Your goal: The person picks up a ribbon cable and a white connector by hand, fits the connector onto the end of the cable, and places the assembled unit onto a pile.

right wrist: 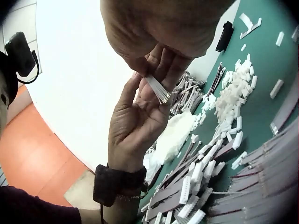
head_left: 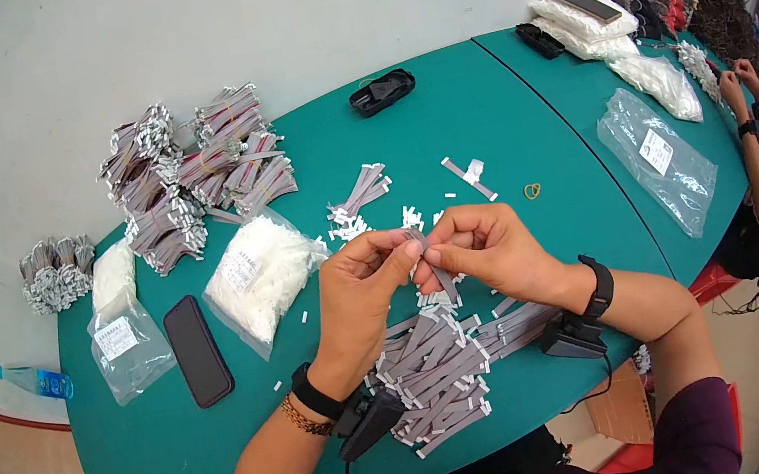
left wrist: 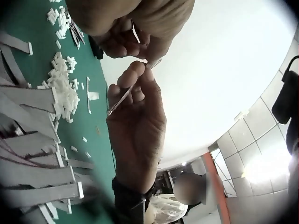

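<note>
Both your hands meet above the green table point(head_left: 518, 101) — your left hand point(head_left: 361, 293) and right hand point(head_left: 492, 251) pinch one grey ribbon cable point(head_left: 437, 273) between thumb and fingertips, holding it in the air just over the table's near half. From the right wrist, the cable's bare end point(right wrist: 158, 89) shows between your fingers. Under your wrists lies a pile of cables point(head_left: 443, 368) with white connectors, and loose white connectors point(head_left: 349, 227) are scattered just beyond your hands. To your left lie a bag of white parts point(head_left: 260, 276), a black phone point(head_left: 197, 350) and bundled cables point(head_left: 188, 184) — well apart from your grip. A rubber band point(head_left: 533, 192) sits to the right.
</note>
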`<state>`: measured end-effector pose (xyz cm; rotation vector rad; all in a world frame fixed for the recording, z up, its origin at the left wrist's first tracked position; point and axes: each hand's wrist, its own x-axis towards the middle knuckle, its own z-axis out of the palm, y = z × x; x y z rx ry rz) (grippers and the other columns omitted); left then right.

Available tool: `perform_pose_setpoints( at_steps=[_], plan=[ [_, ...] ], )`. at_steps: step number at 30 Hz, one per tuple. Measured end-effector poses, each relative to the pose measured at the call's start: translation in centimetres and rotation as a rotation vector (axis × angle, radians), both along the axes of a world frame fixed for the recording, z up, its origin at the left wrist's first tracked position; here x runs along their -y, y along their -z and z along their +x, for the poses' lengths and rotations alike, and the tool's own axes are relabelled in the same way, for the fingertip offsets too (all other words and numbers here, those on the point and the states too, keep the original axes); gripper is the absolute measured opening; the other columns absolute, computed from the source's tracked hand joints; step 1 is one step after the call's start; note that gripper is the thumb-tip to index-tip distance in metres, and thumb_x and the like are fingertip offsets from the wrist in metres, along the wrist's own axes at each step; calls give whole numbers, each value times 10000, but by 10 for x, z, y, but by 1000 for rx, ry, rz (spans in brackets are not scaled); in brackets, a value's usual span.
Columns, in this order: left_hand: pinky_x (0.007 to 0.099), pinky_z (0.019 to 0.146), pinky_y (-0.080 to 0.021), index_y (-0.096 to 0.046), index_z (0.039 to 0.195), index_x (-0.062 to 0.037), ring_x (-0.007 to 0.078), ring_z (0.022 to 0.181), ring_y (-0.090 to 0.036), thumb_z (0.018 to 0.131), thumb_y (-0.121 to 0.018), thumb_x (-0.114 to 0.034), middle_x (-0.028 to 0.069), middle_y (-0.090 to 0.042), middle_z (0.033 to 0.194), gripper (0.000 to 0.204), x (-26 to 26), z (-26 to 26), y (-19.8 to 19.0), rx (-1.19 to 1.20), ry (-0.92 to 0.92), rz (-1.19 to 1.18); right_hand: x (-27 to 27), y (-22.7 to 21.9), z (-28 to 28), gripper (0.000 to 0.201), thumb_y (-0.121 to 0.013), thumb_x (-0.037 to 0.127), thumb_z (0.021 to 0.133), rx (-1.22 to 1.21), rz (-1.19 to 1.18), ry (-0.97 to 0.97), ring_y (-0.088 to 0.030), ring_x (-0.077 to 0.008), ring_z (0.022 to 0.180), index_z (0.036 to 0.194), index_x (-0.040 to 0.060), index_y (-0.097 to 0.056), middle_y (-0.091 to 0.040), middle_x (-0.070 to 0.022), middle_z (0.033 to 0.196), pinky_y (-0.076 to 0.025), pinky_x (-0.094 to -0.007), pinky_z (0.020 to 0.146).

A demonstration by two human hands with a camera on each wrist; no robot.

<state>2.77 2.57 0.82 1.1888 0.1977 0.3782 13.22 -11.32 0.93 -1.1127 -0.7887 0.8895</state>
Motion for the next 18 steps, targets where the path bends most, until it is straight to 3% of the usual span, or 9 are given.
perform_pose_setpoints(
  at_steps=[6, 9, 12, 18],
  plan=[
    [227, 634, -481, -605, 901, 19, 96, 650, -582, 839, -623, -56, 56, -620, 758, 99, 1, 0, 1, -1, 9, -15, 0, -2, 0, 90, -523, 42, 901, 10, -19, -6, -643, -153, 763, 904, -45, -545, -657, -131, 858, -498, -240, 648],
    [231, 674, -466, -598, 912, 7, 96, 745, -571, 836, -617, -40, 53, -619, 845, 91, -2, -1, 1, -48, 47, -2, 1, -2, -1, 88, -522, 42, 901, 19, -35, -7, -641, -147, 762, 898, -43, -543, -656, -128, 855, -495, -237, 649],
    [218, 619, -479, -597, 886, 17, 90, 643, -579, 839, -617, -46, 52, -614, 743, 81, 2, -1, -3, -18, -10, 47, 0, -2, 0, 87, -522, 42, 901, 16, -39, -17, -639, -143, 762, 894, -42, -542, -655, -125, 854, -492, -236, 650],
    [212, 618, -475, -586, 863, 9, 83, 651, -575, 839, -614, -40, 49, -614, 758, 61, 3, -1, -2, -12, -26, 24, 0, 1, -1, 81, -518, 39, 902, 23, -22, -19, -638, -139, 763, 895, -39, -542, -654, -121, 860, -494, -232, 658]
  ],
)
